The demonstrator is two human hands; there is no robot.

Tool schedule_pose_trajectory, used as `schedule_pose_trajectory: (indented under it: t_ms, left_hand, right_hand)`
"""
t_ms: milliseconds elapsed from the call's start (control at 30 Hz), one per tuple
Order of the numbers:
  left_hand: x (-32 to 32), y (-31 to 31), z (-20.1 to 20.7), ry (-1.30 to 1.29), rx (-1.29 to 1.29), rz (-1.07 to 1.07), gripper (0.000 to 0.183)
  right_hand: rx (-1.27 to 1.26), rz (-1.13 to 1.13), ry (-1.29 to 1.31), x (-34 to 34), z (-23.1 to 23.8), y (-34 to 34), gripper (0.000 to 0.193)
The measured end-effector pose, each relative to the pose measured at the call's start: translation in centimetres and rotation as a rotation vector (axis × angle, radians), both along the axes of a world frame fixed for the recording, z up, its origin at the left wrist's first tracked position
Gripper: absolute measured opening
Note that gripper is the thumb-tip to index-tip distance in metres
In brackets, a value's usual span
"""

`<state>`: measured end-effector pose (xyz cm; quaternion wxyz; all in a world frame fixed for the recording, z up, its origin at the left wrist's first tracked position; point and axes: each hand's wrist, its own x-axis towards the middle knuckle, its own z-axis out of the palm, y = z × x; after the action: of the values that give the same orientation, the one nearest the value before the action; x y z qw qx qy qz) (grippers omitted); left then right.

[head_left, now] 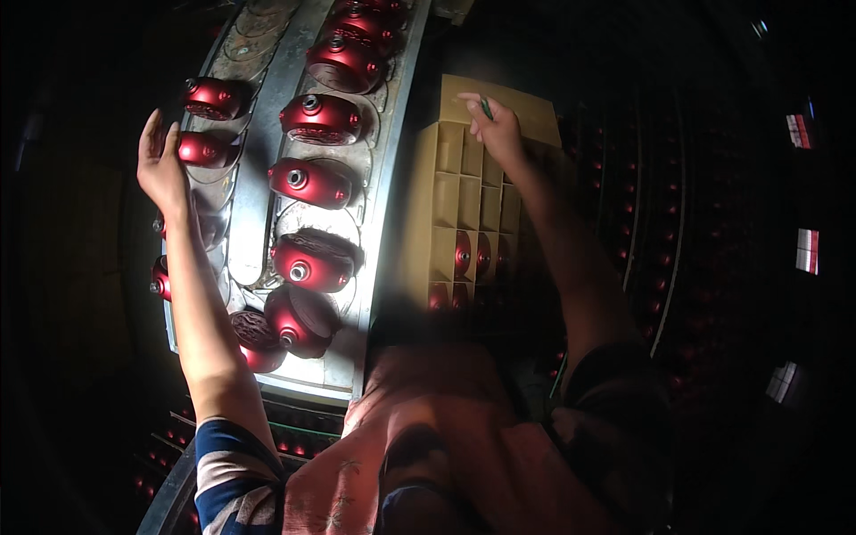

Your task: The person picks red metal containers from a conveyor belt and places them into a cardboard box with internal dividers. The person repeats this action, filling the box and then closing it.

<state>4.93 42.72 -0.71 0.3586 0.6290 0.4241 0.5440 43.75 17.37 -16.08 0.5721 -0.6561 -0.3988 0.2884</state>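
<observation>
My left hand (164, 171) is at the left edge of a metal conveyor (257, 160), its fingers stretched out and apart. Right beside its thumb lies a glossy red rounded part (203, 150); whether they touch I cannot tell. Another red part (212, 98) with a metal neck sits just beyond. Over the far end of an open cardboard box (446, 192), my right hand (497, 129) is closed around a small dark green stick-like thing (487, 109), whose exact kind is unclear. Inside the box, red parts (462, 253) fill some nearer divider cells.
More red parts (309, 183) stand in a row along the conveyor's right lane, and two lean together (300, 321) at its near end. A raised metal strip (247, 241) divides the lanes. Dark racks (637, 214) with many red parts stand to the right.
</observation>
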Motion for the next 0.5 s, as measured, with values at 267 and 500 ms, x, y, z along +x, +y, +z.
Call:
schedule_pose_trajectory:
  t_ms: [267,500]
  left_hand:
    - [12.8,-27.8,-11.5,-0.059,-0.735,-0.725,0.030]
    - [34.2,-27.5,-28.7,0.686,-0.146,-0.971,0.048]
  right_hand:
    - [-0.594,-0.471,0.209,0.0,-13.9,-28.5,0.031]
    - [-0.681,-0.541,-0.094,9.8,-18.4,-19.5,0.050]
